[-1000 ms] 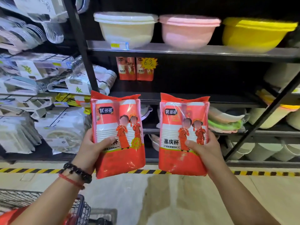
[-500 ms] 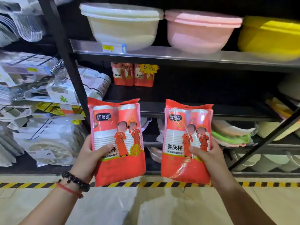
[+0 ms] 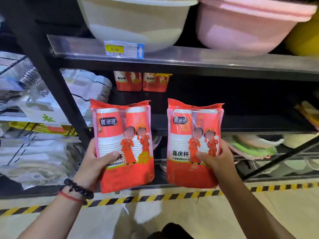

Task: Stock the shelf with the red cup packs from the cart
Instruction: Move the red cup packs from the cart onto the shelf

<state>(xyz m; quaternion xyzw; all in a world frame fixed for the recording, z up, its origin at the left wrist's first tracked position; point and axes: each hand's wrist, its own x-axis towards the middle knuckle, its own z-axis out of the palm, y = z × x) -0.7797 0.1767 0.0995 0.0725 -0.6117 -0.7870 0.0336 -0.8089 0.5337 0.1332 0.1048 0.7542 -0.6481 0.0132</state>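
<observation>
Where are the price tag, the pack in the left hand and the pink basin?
price tag [image 3: 114, 49]: head view, on its yellow part.
pack in the left hand [image 3: 127, 176]: head view, on its red lower front.
pink basin [image 3: 241, 31]: head view, on its side wall.

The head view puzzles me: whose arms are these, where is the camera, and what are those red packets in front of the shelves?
No machine here: a person wears a camera on the head, looking down at their own arms. The left hand grips one red cup pack, the right hand grips another red cup pack. Ahead is a dark shop shelf where two matching packs already stand at the back. Above sit a cream basin and a pink basin.
</observation>
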